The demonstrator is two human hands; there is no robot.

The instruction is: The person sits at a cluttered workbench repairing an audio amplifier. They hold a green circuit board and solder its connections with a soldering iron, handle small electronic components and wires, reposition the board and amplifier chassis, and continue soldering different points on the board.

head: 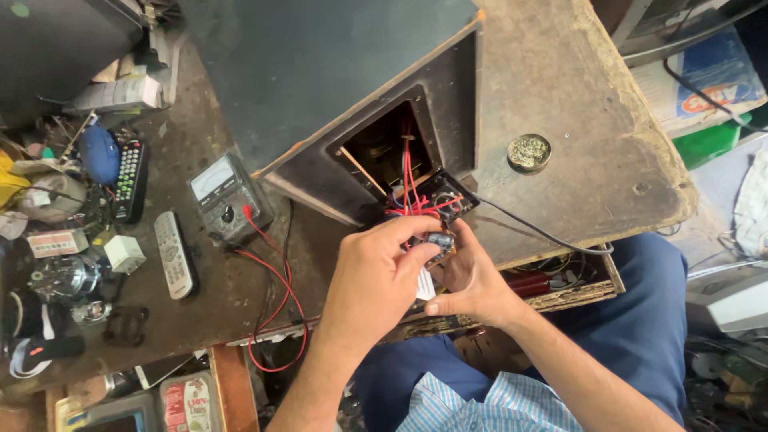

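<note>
1. both hands meet over a small circuit part (439,242) with red wires (410,172) running from it; the left hand (376,280) pinches it from above with fingers curled shut on it, and the right hand (472,282) closes on it from below and the side.
2. the part sits just in front of the rectangular opening (390,152) in the back of a dark speaker cabinet (320,64), beside a black terminal plate (446,196) hanging out of the hole on its leads.
3. to do this well, i'd judge the wires want slack: keep the part close to the opening so the red leads aren't tugged at their joints, and steady both wrists against the cabinet edge.
4. further out, an analogue multimeter (226,196) lies on the workbench (200,272), its red and black test leads (276,296) looping toward the bench edge; keep them out of the hands' way.
5. two remote controls (152,216) and clutter lie at the left, and a small round tin (529,152) rests on the cabinet's worn side.
</note>
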